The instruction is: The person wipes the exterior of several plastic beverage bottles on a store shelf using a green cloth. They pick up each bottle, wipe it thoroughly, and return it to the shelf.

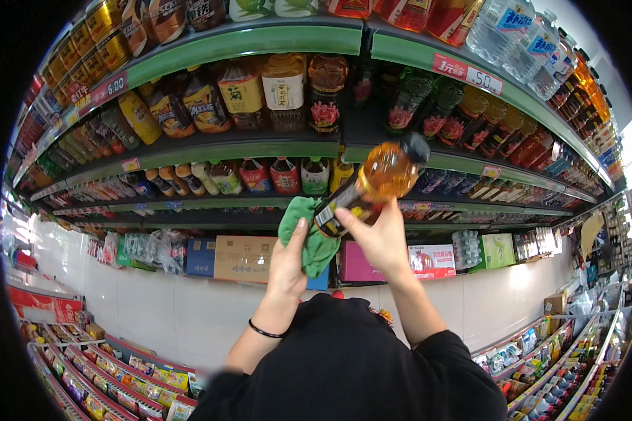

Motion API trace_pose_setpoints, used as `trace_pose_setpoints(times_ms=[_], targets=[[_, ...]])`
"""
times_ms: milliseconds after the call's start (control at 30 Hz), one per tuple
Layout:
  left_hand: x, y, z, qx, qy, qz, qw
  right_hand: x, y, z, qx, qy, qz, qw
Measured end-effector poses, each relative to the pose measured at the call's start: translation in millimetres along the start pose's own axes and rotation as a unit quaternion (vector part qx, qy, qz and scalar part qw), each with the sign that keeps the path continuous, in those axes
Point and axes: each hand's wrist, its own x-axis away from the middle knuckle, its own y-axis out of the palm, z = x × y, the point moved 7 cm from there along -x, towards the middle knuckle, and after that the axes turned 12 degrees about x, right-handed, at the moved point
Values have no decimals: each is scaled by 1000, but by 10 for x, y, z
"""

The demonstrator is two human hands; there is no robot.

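My right hand [382, 234] grips a plastic bottle of amber drink [387, 171] around its dark-labelled lower part. The bottle leans, with its black cap up and to the right, and its top is slightly blurred. In my left hand [289, 258] is a bunched green cloth [308, 237], thumb lying over it. The cloth is against or very near the bottle's base; whether they touch I cannot tell. Behind the bottle, on the shelf, a gap lies between an upright amber bottle [326, 94] and green bottles with pink-flowered labels [411, 100].
Green-edged shelves [231, 155] of drinks curve across the front. Cartons, such as a tan box [245, 258] and a magenta box [361, 261], line the floor below them. Snack racks [121, 376] stand behind me on the left, with bottle racks [553, 379] on the right.
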Motion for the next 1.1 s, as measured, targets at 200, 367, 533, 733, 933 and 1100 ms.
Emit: trace_pose_setpoints(times_ms=[200,367,533,733,933,1100], targets=[[316,-259,706,-19,16,2,1000,-884,-217,29,75,51,-67,994],[443,-1162,1233,6,106,94,990,-1319,-289,118,126,9,-6,992],[700,-1853,1547,14,133,130,983,-1639,-298,117,191,7,49,980],[733,-2338,1868,59,223,171,958,-1853,-185,196,227,-61,137,962],[630,-2180,1924,59,256,199,944,-1959,-52,427,246,-57,177,951],[514,-2177,1868,52,258,211,941,-1948,35,414,273,-87,194,938]])
